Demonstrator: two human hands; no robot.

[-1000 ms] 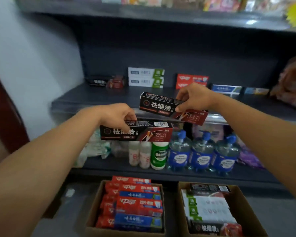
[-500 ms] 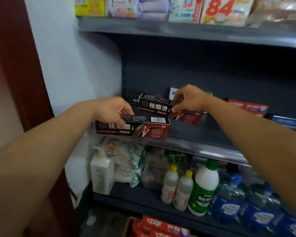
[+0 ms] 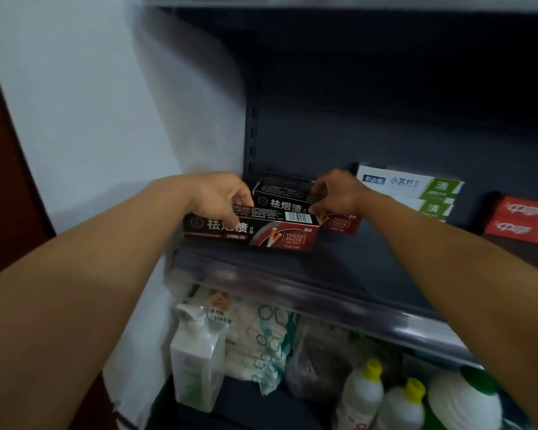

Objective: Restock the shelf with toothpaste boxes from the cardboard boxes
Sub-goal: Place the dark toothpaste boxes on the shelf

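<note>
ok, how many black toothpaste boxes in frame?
3. Front box in the left hand at the shelf edge; second box in the right hand; third box behind, partly hidden. More may be hidden.

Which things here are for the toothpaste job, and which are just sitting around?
For the job: front black box in left hand; back black box in right hand; shelf.

Just sitting: pump bottle; yellow-capped bottles; wrapped packs.

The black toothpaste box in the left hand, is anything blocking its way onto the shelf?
Nothing visible blocks it. The left hand holds the black toothpaste box over the shelf's front part, which is bare. The right hand's box sits behind it, further back.
</note>
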